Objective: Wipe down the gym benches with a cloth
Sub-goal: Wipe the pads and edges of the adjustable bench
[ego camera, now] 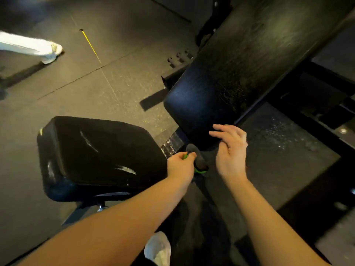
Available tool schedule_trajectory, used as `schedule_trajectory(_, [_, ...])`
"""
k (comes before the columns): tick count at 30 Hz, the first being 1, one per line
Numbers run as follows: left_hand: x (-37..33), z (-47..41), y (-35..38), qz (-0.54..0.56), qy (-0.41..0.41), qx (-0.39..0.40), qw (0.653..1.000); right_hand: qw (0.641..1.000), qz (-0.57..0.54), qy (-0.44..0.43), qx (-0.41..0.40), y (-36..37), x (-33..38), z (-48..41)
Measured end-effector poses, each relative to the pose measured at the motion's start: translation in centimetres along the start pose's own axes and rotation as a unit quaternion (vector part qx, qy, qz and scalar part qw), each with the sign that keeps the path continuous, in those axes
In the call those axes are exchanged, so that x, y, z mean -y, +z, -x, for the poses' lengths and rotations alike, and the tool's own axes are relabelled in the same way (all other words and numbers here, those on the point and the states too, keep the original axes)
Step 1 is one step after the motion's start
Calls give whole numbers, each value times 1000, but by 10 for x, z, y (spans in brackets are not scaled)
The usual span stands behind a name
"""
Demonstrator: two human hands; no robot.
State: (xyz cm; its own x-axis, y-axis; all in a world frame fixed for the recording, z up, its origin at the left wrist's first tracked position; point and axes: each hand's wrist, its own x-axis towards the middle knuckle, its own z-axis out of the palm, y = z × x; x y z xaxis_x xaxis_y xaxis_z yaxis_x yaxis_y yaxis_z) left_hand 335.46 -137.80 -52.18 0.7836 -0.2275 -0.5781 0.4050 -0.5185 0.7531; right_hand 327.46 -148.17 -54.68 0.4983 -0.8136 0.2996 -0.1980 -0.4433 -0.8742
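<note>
Dark speckled rubber floor [115, 93] carries the black seat pad [99, 156]. The long back pad [249, 64] stands just beyond the seat pad, and a yellow strip [90, 45] lies well beyond it.

- Dark speckled rubber floor [107, 89], tile seams crossing it.
- Thin yellow line [90, 45] on the floor, far side.
- Black metal frame [317, 112] at right.
- Bystander's white trouser leg [23, 44] and pale shoe [52, 52], upper left.
- Dim, warm light.

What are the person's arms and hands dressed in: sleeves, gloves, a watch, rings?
Nothing is worn that shows. The left hand and right hand are ungloved, both forearms bare down to the picture's edge: no sleeve in view. No watch, bracelet or ring can be made out.
</note>
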Motion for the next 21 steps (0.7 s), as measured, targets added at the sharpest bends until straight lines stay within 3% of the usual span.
schedule_trajectory(3, [-33, 23, -31, -23, -11, 21, 999, 986, -34, 153, 50, -10, 54, 11])
schedule_trajectory(6, [-76, 56, -61, -75, 0, 76, 994, 943, -78, 290, 143, -16, 113, 13])
schedule_trajectory(10, [-147, 109, -104, -56, -62, 110, 990, 892, -132, 398, 168, -44, 213, -2])
schedule_trajectory(13, [-209, 151, -141, -17, -110, 137, 984, 869, -146, 441, 169, -74, 297, -22])
schedule_trajectory(15, [-250, 179, -168, -21, -117, 150, 982, 872, -111, 445, 170, -93, 351, -33])
schedule_trajectory(18, [-303, 217, -208, -69, -71, 207, 973, 877, -46, 460, 135, -115, 423, -47])
schedule_trajectory(21, [-342, 243, -246, -132, 1, 230, 964, 869, -60, 478, 111, -126, 485, -60])
